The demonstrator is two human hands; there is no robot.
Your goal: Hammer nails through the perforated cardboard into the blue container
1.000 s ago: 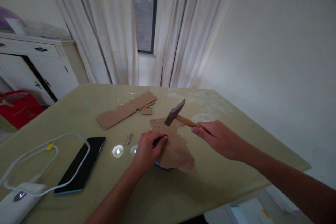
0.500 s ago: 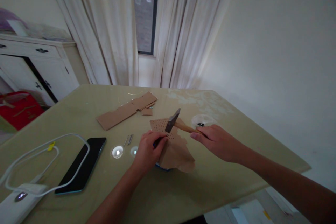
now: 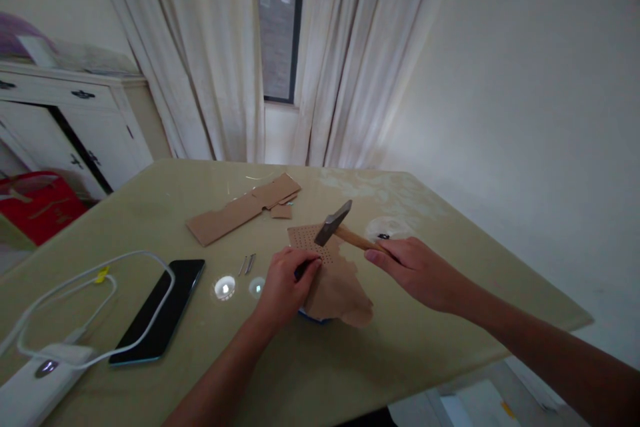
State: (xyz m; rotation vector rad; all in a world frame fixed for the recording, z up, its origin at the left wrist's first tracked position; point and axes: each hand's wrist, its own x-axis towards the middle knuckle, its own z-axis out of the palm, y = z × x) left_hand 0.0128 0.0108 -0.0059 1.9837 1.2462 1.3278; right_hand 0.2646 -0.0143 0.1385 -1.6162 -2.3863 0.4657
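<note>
Head view: the right hand (image 3: 417,269) has its grip wrapped around the wooden handle of a hammer (image 3: 345,229), and the dark metal head hangs tilted just above the far end of a torn sheet of brown cardboard (image 3: 334,283). That far end is dotted with rows of small holes. The left hand (image 3: 283,289) presses on the near left edge of the cardboard, its grip pinched on a small dark object I cannot make out. The cardboard lies on the greenish surface (image 3: 400,347), with something blue peeking out beneath its near edge.

Just left of the left hand, two nails (image 3: 247,263) lie side by side next to two bright reflections of light. Farther left sits a black phone (image 3: 160,310) with a white cable (image 3: 90,280) looping across it toward a white device (image 3: 30,383) at the corner. A longer strip of cardboard (image 3: 243,209) lies toward the far side. Behind hang pale curtains (image 3: 220,53) around a dark window.
</note>
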